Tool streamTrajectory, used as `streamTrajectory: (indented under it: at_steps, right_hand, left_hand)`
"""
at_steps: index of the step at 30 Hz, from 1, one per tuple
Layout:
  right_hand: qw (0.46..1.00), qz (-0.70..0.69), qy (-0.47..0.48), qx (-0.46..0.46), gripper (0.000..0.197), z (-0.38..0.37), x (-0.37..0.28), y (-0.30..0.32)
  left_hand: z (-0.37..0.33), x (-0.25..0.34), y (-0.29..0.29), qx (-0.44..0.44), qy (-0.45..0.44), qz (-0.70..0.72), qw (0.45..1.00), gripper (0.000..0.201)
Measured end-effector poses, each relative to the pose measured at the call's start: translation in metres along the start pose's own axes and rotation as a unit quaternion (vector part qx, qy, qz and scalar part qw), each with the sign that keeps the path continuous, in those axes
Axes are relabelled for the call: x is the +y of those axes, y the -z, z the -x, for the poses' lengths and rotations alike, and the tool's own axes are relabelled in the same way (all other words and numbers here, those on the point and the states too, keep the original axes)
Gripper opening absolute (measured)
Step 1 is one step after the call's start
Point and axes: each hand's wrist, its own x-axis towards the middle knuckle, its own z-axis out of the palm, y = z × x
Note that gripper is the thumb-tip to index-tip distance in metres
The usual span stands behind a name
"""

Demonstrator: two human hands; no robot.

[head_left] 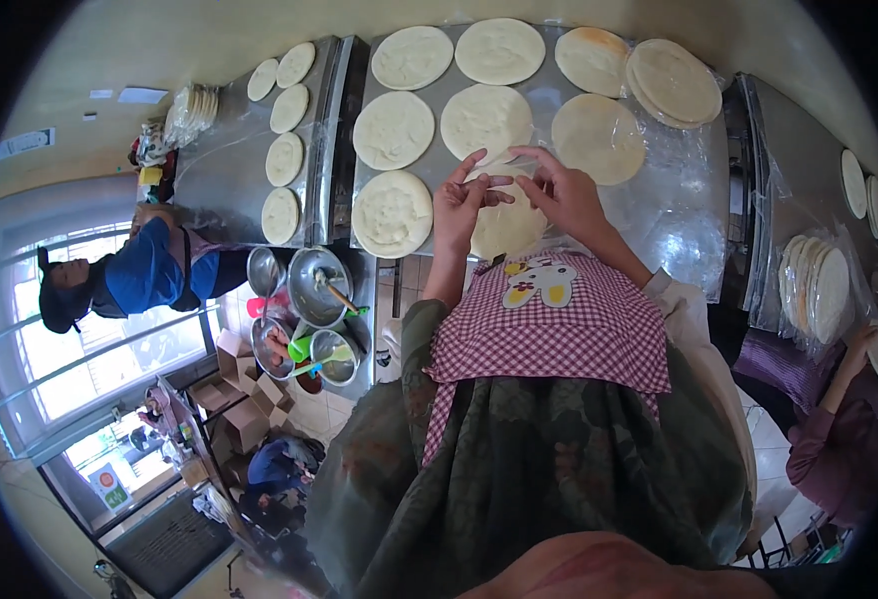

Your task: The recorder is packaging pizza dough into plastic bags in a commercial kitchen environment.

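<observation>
Both hands meet over a pale round flatbread (510,226) at the table's near edge, which seems to lie under clear plastic. My left hand (464,205) has its index finger raised and its thumb reaching toward the other hand. My right hand (567,200) curves in from the right, index finger and thumb parted. Between the fingertips there appears to be the edge of a thin clear plastic bag (504,172), hard to make out. A dimpled flatbread (392,213) lies left of my left hand; another flatbread (486,120) lies just beyond the hands.
More flatbreads (500,51) cover the metal table (649,235), with a stack (673,83) at far right. Clear plastic (674,160) lies right of my hands. Metal bowls (317,288) stand at left. One co-worker (169,262) is at left, another (839,449) at right beside bagged flatbreads (815,288).
</observation>
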Motion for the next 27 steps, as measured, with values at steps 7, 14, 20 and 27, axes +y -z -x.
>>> streamTrajectory:
  at_steps: [7,14,20,27]
  right_hand:
    - [0.98,0.147,0.117,0.061,0.029,-0.02,0.001,-0.026]
    - [0.914,-0.398,0.021,0.071,0.018,-0.034,0.024,-0.019]
    - [0.958,0.212,-0.035,0.191,0.047,-0.013,0.224,-0.054]
    - [0.955,-0.026,-0.281,0.093,0.064,-0.017,0.196,-0.082]
  left_hand:
    - [0.002,-0.007,0.032,0.05,-0.023,-0.016,0.998,0.038]
    - [0.013,0.008,0.131,0.227,-0.051,0.032,0.972,0.036]
    - [0.026,0.028,0.203,0.262,-0.114,0.037,0.958,0.033]
    - [0.019,0.032,0.25,0.23,-0.13,0.05,0.963,0.04]
